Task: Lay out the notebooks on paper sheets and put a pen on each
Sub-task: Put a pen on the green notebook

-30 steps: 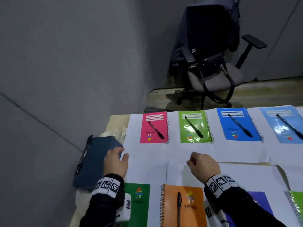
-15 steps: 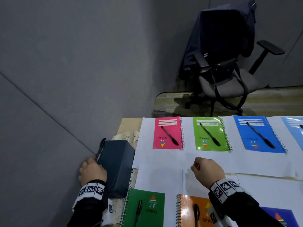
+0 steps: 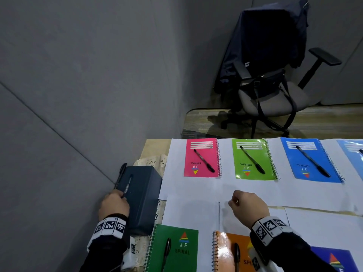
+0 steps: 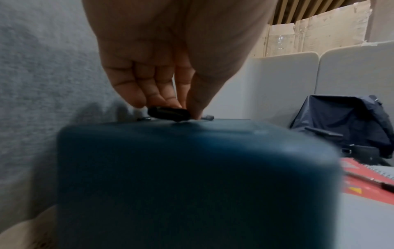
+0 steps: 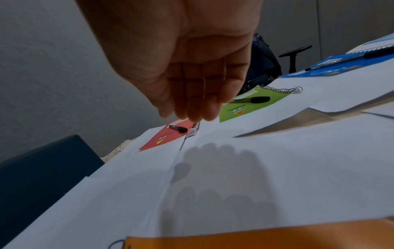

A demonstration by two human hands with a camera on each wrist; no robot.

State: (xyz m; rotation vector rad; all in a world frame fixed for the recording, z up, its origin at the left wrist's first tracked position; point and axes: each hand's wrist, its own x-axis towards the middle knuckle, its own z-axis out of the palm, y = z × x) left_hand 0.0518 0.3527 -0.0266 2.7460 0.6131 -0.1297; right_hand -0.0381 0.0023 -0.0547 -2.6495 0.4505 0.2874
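Note:
My left hand [image 3: 122, 195] reaches over the left top edge of a dark blue box [image 3: 143, 199]. In the left wrist view, my left hand [image 4: 181, 109] pinches the black end of a pen [image 4: 168, 113] on top of the box [image 4: 192, 176]. Two pens lie there, one along the left edge [image 3: 120, 176] and one on the top [image 3: 128, 184]; which one is held is unclear. My right hand [image 3: 231, 202] hovers over white paper sheets [image 3: 192, 211] with relaxed fingers [image 5: 192, 111], holding nothing. Pink [image 3: 198, 154], light green [image 3: 243, 167] and blue [image 3: 294, 163] notebooks each carry a pen.
Nearer me lie a dark green notebook [image 3: 182, 252] and an orange one [image 3: 225, 250], each with a pen, and a purple one [image 3: 334, 260]. A grey wall [image 3: 78, 95] stands close on the left. An office chair [image 3: 271, 81] with a jacket stands beyond the table.
My left hand left the paper's edge, went left round the blue box and took hold of a pen on it. The view swung left. The right hand barely moved.

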